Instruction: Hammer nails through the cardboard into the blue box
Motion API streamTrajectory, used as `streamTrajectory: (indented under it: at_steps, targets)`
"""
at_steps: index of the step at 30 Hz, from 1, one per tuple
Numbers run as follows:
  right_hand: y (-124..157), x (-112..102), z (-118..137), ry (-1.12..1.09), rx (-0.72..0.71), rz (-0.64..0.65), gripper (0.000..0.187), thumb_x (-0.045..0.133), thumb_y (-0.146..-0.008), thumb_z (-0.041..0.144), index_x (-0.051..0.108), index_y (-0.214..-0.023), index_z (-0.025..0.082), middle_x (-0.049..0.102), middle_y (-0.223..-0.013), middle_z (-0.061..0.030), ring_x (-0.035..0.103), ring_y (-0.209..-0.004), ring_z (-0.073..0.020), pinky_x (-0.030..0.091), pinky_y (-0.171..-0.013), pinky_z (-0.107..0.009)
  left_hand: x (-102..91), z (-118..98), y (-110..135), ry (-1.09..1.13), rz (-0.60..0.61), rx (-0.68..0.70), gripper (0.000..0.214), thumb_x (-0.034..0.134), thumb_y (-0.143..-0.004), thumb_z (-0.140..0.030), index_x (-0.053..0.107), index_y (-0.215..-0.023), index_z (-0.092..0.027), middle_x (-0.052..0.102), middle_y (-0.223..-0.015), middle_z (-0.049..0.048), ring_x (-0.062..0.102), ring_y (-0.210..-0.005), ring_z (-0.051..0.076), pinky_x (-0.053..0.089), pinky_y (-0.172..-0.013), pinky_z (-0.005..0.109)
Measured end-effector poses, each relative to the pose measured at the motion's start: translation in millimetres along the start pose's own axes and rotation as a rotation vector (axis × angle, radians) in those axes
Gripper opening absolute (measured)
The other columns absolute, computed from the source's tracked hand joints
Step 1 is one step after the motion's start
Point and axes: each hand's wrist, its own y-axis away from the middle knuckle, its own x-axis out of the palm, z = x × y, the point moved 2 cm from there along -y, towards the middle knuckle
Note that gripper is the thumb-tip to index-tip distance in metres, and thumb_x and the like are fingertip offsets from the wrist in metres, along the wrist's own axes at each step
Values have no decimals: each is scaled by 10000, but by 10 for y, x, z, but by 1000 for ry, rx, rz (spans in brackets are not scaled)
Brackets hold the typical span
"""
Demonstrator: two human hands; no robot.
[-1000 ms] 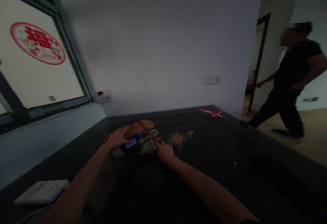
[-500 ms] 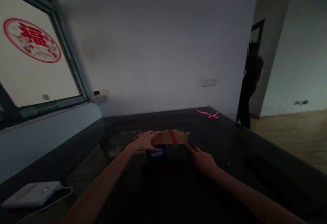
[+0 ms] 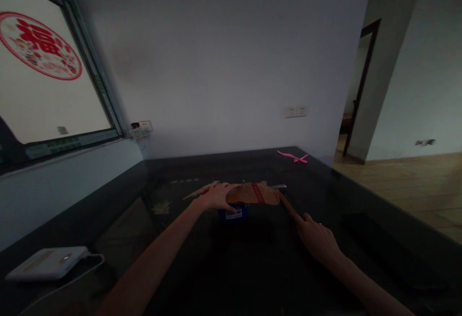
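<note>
A brown, flat, curved piece with a red band lies over a small blue box on the dark table. My left hand is closed over the piece's left end, with the thumb down by the box. A pale, pointed part sticks out left of that hand. To the right, my right hand is closed around a thin brown stick-like handle, whose far end meets the piece's right edge. A short greyish-silver strip shows just behind that end; whether it joins the handle is unclear.
A pink ribbon lies at the table's far right corner. On the near left is a white device with a white cable. A long dark object rests at the right. Behind the table stands a wall with sockets.
My right hand has drawn back toward the right and nearer me, showing more of the handle. The silver strip has come into sight. The person by the doorway is out of view.
</note>
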Motion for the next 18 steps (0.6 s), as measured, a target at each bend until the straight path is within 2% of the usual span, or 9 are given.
streamTrajectory:
  at_steps: [5, 7, 9, 12, 14, 15, 16, 18]
  targets:
    - [76, -15, 10, -5, 33, -11, 425, 268, -907, 214, 470, -1280, 245, 569, -996, -119, 652, -734, -223, 390, -492, -263, -6, -107, -14, -48, 2, -19, 1014, 653, -552, -669, 193, -1401, -360, 314, -1435, 98, 293, -1290, 361, 205, -1021, 568]
    - [81, 2, 10, -8, 38, -19, 422, 268, -910, 217, 470, -1279, 248, 568, -1001, -119, 653, -746, -226, 394, -494, -263, -75, -130, 61, -51, -87, -8, 1001, 626, -570, -688, 184, -1404, -354, 244, -1469, 110, 231, -1320, 367, 149, -1022, 613]
    - [84, 19, 4, -8, 43, -23, 424, 275, -907, 213, 467, -1283, 255, 568, -1010, -117, 654, -756, -226, 397, -503, -264, -176, -81, 215, -12, -269, 18, 873, 558, -670, -667, 218, -1397, -324, 262, -1462, 109, 255, -1318, 332, 159, -1037, 590]
    - [96, 16, -5, -4, 43, -23, 428, 276, -905, 218, 460, -1290, 257, 565, -1013, -115, 653, -756, -227, 399, -508, -269, -276, 225, 603, 106, -660, -33, 497, 403, -858, -513, 423, -1268, -234, 488, -1294, 94, 436, -1199, 233, 312, -1019, 435]
    - [105, 2, -6, -8, 43, -9, 431, 270, -908, 233, 451, -1298, 256, 565, -1008, -113, 653, -750, -230, 401, -506, -275, -230, 555, 932, 172, -877, -197, 319, 423, -867, -452, 556, -1003, -196, 618, -1028, 70, 566, -985, 206, 424, -899, 363]
    - [108, -5, -6, -12, 44, 1, 433, 270, -908, 239, 445, -1303, 260, 565, -1006, -111, 652, -749, -230, 402, -507, -276, -167, 722, 1098, 194, -928, -290, 268, 445, -860, -436, 558, -894, -196, 633, -893, 48, 593, -869, 195, 453, -827, 342]
    - [110, -11, -5, -16, 47, 12, 434, 272, -908, 246, 438, -1308, 266, 566, -1007, -109, 651, -748, -228, 405, -507, -277, -84, 874, 1251, 226, -926, -368, 240, 448, -860, -422, 540, -828, -202, 624, -789, 27, 596, -773, 183, 466, -762, 324]
    - [109, -15, -5, -18, 54, 28, 437, 276, -907, 258, 428, -1316, 275, 563, -1023, -109, 650, -744, -226, 411, -510, -281, 103, 1097, 1505, 242, -832, -483, 286, 368, -892, -407, 486, -718, -214, 572, -651, -7, 568, -629, 158, 459, -663, 302]
